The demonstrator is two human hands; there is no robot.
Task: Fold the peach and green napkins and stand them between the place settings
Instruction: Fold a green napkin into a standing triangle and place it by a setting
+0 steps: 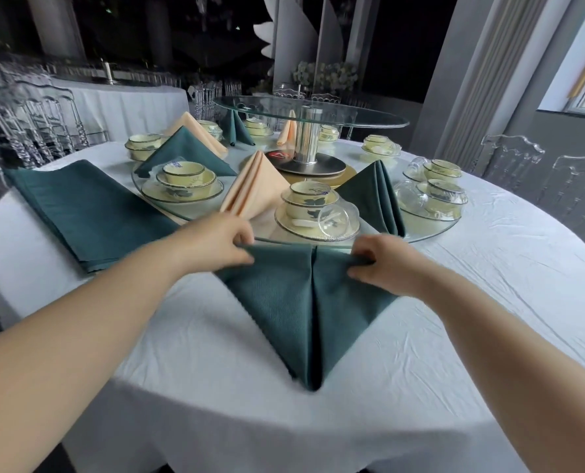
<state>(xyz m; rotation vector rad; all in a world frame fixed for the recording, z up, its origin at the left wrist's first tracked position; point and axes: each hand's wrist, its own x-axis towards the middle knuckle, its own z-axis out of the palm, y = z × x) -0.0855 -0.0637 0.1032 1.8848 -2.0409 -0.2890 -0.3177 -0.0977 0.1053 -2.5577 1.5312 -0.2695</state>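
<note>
Pointing its tip toward the camera, green napkin (298, 302) lies folded into a triangle on the desk (455, 319), its far corners pinched by left hand (216, 242) and right hand (383, 261).

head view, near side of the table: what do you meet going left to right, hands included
flat green napkins → left hand → half-folded green napkin, which both hands pinch at its top corners → right hand
</note>
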